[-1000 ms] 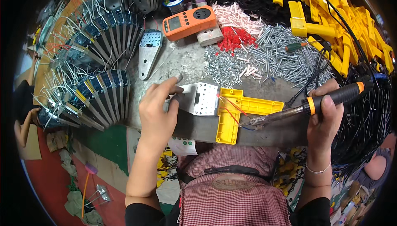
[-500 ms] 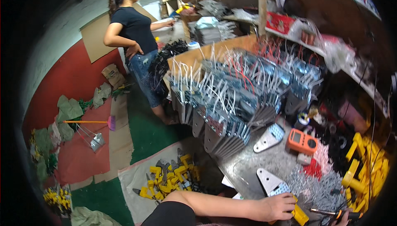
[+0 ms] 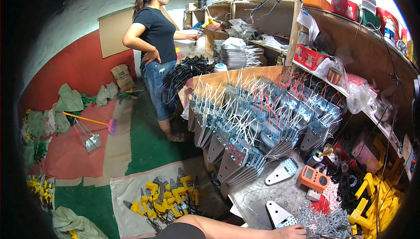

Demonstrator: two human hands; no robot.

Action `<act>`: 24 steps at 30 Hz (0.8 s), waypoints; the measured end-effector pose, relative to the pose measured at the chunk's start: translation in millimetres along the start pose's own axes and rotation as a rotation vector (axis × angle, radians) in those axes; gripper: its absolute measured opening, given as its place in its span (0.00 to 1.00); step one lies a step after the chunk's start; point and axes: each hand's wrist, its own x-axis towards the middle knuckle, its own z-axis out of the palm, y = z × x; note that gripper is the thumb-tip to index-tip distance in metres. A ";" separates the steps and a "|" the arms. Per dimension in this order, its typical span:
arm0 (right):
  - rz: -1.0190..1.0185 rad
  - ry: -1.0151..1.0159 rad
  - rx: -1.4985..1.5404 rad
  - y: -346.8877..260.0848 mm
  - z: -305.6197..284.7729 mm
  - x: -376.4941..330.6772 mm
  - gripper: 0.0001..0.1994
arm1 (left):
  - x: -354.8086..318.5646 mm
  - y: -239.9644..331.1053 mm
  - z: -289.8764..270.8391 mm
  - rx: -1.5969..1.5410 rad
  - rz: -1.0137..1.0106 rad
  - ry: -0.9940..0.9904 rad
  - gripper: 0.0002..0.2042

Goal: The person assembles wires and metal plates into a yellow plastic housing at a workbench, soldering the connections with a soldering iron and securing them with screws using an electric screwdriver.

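My left hand [image 3: 292, 232] is at the lower edge of the head view, its fingers curled and partly cut off; whatever they hold is hidden. Just beyond it lies a tapered metal plate [image 3: 277, 213] with round holes, its near end by my knuckles. To the right of the hand is a heap of small grey metal screws or pins [image 3: 331, 222]. My right hand does not show. A second tapered plate [image 3: 282, 172] rests farther back on the metal tabletop [image 3: 249, 195], left of an orange meter [image 3: 313, 178].
Stacked metal plates with white and red wires [image 3: 258, 121] fill the table's far part. Yellow plastic handles [image 3: 372, 204] pile up at the right. Yellow-handled tools [image 3: 168, 195] lie on a floor sheet at left. Another person [image 3: 155, 55] stands beyond. A shelf [image 3: 337, 83] runs along the right.
The view has tilted upward, so my hands sit lower in it. My right hand with its screwdriver-like tool and the yellow handle in my left hand have dropped out of sight.
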 end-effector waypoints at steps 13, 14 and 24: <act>0.004 0.007 0.029 8.4 -16.5 2.0 0.06 | -2.9 10.1 -1.3 -0.032 -0.085 -0.028 0.11; 0.004 0.008 0.030 8.9 -17.7 2.1 0.06 | -3.6 10.1 -1.5 -0.027 -0.092 -0.030 0.11; 0.021 0.006 0.038 9.9 -16.9 1.6 0.06 | -6.0 9.0 -0.6 -0.004 -0.088 -0.012 0.11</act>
